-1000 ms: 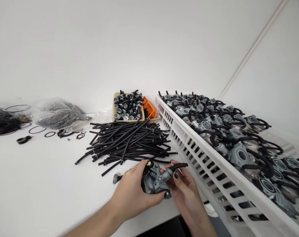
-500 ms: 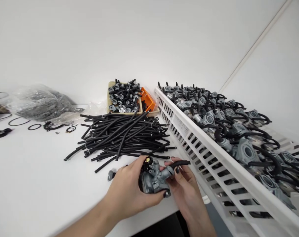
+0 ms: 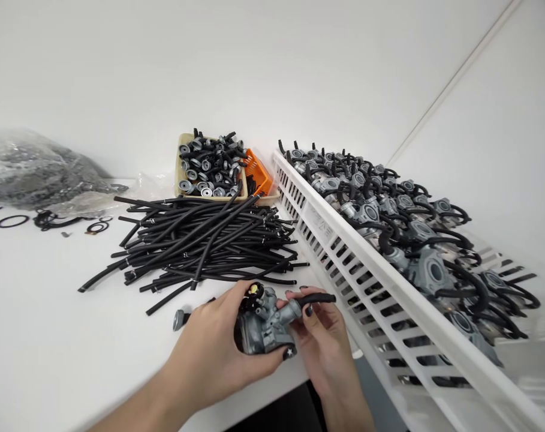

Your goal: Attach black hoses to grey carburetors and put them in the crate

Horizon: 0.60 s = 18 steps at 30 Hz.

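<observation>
A grey metal carburetor (image 3: pixel 264 329) lies in my left hand (image 3: pixel 213 348), whose fingers and thumb wrap round its body above the front of the white table. My right hand (image 3: pixel 322 336) is closed round the carburetor's metal cap (image 3: pixel 290 313), at the end of its barrel. Out of that cap a black rubber sleeve (image 3: pixel 317 298) points to the right. Just left of my left hand, another metal cap with a black sleeve (image 3: pixel 179 320) shows, partly hidden by the hand. Beyond both hands is a heap of black rubber hoses (image 3: pixel 200 246).
To the right stands a white slotted crate (image 3: pixel 371 264) full of carburetors with hoses. Behind the hoses are a cream bin (image 3: pixel 178 171) of capped sleeves and an orange basket (image 3: pixel 259 171). A clear plastic bag (image 3: pixel 42 174) and black rubber rings (image 3: pixel 12 221) lie at the left.
The view has turned slightly, so the bins, hoses, crate and hands all sit further left in the picture. Both hands keep their hold on the carburetor and its cap.
</observation>
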Tool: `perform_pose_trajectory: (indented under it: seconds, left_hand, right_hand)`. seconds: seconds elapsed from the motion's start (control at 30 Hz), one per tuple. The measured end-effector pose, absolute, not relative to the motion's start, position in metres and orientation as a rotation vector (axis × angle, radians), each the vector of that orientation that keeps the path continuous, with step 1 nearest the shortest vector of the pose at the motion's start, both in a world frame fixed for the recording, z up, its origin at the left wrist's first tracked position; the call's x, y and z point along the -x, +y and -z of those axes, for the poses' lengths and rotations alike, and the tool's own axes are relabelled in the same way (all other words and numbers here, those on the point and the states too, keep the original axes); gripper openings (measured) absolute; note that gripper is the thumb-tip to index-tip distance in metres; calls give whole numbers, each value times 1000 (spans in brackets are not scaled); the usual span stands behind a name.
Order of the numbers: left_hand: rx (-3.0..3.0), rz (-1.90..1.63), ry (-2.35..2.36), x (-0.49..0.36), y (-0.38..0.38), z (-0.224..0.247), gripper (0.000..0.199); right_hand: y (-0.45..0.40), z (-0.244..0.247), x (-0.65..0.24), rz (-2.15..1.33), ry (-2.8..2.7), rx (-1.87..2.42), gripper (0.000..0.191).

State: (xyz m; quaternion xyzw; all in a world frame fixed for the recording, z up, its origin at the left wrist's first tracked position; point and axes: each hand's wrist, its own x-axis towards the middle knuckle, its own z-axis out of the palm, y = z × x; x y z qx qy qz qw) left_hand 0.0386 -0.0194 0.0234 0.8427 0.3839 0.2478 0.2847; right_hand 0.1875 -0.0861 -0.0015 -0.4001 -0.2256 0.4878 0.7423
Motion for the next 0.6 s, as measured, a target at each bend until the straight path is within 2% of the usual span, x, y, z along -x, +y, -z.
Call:
perform_pose_trajectory:
  seconds: [0.37,0.6]
  left_hand:
    - [-2197,-603,1046,-39,-20,-29,42]
    - [-2190,-599,1052,-38,-20,-27,48]
  right_hand:
    - [-86,7,-188,-1042,-509,915,21]
    - [-86,7,-183,-927,-484,998,25]
